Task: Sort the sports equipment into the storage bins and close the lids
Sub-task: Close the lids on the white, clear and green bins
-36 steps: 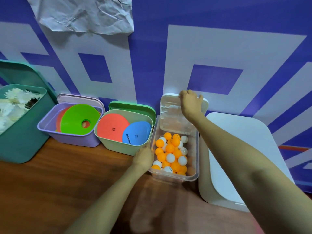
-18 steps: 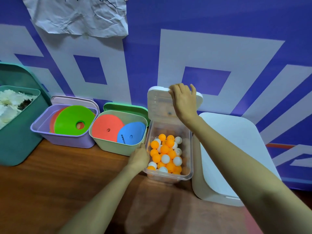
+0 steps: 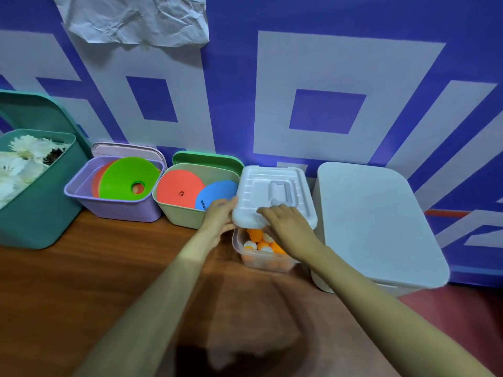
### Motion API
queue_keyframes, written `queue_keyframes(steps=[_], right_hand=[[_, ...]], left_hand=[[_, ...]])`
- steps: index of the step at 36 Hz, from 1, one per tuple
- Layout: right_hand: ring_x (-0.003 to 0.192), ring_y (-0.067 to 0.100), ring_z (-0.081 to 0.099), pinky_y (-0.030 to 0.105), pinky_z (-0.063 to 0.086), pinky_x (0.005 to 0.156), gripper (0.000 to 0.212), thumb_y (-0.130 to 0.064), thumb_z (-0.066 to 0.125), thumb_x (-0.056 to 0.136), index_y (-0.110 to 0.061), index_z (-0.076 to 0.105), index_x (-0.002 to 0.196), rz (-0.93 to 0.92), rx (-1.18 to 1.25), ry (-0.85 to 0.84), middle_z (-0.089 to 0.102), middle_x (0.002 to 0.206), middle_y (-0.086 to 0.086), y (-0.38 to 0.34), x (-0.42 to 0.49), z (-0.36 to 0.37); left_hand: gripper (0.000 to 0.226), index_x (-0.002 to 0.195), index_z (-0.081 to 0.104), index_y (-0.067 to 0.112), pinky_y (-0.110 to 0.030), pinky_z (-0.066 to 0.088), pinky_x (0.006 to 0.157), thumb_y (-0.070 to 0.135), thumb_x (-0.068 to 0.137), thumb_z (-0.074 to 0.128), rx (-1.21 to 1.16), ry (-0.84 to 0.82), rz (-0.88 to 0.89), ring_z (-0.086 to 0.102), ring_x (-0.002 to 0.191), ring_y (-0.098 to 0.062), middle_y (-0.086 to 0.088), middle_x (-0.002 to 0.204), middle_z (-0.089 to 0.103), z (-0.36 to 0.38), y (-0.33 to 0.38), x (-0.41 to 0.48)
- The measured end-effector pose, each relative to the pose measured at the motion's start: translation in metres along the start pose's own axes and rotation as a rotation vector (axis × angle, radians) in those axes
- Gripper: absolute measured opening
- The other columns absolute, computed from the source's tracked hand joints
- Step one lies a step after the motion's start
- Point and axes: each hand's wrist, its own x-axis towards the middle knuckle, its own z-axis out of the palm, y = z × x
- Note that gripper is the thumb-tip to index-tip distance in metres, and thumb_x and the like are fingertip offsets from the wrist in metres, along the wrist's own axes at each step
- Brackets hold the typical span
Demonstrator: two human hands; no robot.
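lid [image 3: 275,186] tilted over ball bin [image 3: 261,263], front ajar | left hand [image 3: 219,220] grip: holding lid corner | right hand [image 3: 288,229] grip: wide, flat on lid

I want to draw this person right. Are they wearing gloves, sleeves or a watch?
No. The left grip and the right grip are bare hands without gloves. No watch or band shows at either wrist. The left forearm and right forearm are bare too, with no sleeve in view.
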Motion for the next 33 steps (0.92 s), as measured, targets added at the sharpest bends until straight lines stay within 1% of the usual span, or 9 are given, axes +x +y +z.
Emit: queue_keyframes(steps=[2, 4, 6, 10, 14, 17, 22, 27, 33], right_hand=[[0.063, 0.028, 0.060, 0.032, 0.048, 0.053, 0.026, -0.020, 0.061, 0.073, -0.012, 0.066, 0.097, 0.030, 0.024, -0.064, 0.065, 0.075, 0.004, -0.003, -0.009, 0.008], [0.064, 0.029, 0.061, 0.034, 0.048, 0.053, 0.035, -0.015, 0.075, 0.065, -0.011, 0.066, 0.098, 0.051, 0.061, -0.170, 0.065, 0.076, 0.006, -0.006, -0.017, 0.011], [0.076, 0.032, 0.061, 0.039, 0.048, 0.063, 0.035, -0.015, 0.070, 0.073, -0.010, 0.063, 0.106, 0.070, 0.098, -0.266, 0.066, 0.088, 0.009, -0.010, -0.023, 0.010], [0.101, 0.028, 0.054, 0.039, 0.042, 0.085, 0.035, -0.025, 0.058, 0.089, -0.012, 0.057, 0.121, 0.165, 0.222, -0.300, 0.062, 0.111, 0.008, -0.010, -0.030, 0.010], [0.124, 0.030, 0.043, 0.042, 0.036, 0.101, 0.045, -0.034, 0.057, 0.090, -0.012, 0.052, 0.129, 0.331, 0.195, -0.300, 0.052, 0.131, 0.010, 0.001, -0.033, 0.022], [0.142, 0.030, 0.018, 0.048, 0.021, 0.112, 0.054, -0.042, 0.046, 0.095, -0.019, 0.034, 0.142, 0.491, 0.109, -0.398, 0.027, 0.151, 0.010, 0.005, -0.034, 0.027], [0.145, 0.033, -0.005, 0.057, 0.004, 0.114, 0.059, -0.046, 0.034, 0.098, -0.020, 0.016, 0.149, 0.604, 0.108, -0.491, 0.002, 0.158, 0.010, 0.010, -0.028, 0.033], [0.145, 0.032, -0.010, 0.056, -0.002, 0.115, 0.063, -0.050, 0.023, 0.099, -0.015, 0.012, 0.150, 0.669, 0.120, -0.538, -0.002, 0.158, 0.014, 0.021, -0.013, 0.040], [0.145, 0.035, -0.010, 0.049, -0.009, 0.116, 0.069, -0.054, 0.012, 0.098, -0.011, 0.001, 0.151, 0.636, 0.004, -0.606, -0.006, 0.157, 0.020, 0.022, -0.011, 0.050]], left_hand=[[0.039, 0.128, 0.048, 0.003, -0.030, 0.054, 0.067, 0.012, 0.092, 0.058, 0.093, 0.006, 0.013, 0.062, 0.093, -0.025, -0.013, 0.116, 0.060, 0.003, -0.010, 0.001], [0.026, 0.116, 0.058, 0.003, -0.037, 0.053, 0.077, 0.005, 0.090, 0.056, 0.217, 0.010, 0.064, 0.062, 0.094, -0.026, -0.012, 0.111, 0.064, 0.005, -0.022, -0.001], [0.019, 0.104, 0.065, 0.010, -0.041, 0.052, 0.087, 0.007, 0.087, 0.056, 0.363, 0.038, 0.139, 0.064, 0.095, -0.026, -0.012, 0.109, 0.068, 0.005, -0.031, -0.002], [0.027, 0.092, 0.070, 0.013, -0.041, 0.050, 0.088, 0.021, 0.070, 0.057, 0.665, 0.114, 0.239, 0.059, 0.101, -0.033, -0.012, 0.097, 0.068, 0.003, -0.047, 0.004], [0.023, 0.097, 0.070, 0.006, -0.031, 0.046, 0.079, 0.003, 0.079, 0.056, 0.711, 0.124, 0.291, 0.059, 0.096, -0.029, -0.013, 0.098, 0.068, 0.006, -0.048, -0.001], [0.024, 0.099, 0.068, 0.006, -0.032, 0.047, 0.081, 0.003, 0.079, 0.055, 0.711, 0.150, 0.291, 0.060, 0.096, -0.028, -0.011, 0.101, 0.068, 0.007, -0.048, -0.001], [0.029, 0.113, 0.060, 0.004, -0.031, 0.045, 0.084, 0.005, 0.087, 0.048, 0.647, 0.114, 0.187, 0.059, 0.102, -0.028, -0.010, 0.113, 0.064, 0.007, -0.055, 0.001], [0.034, 0.120, 0.057, 0.004, -0.026, 0.041, 0.077, 0.005, 0.089, 0.043, 0.602, 0.096, 0.134, 0.058, 0.100, -0.025, -0.011, 0.116, 0.063, 0.011, -0.055, 0.002], [0.057, 0.139, 0.039, 0.009, -0.030, 0.029, 0.106, -0.006, 0.084, 0.039, 0.827, 0.098, 0.314, 0.038, 0.129, -0.025, -0.009, 0.139, 0.039, 0.017, -0.054, 0.003]])
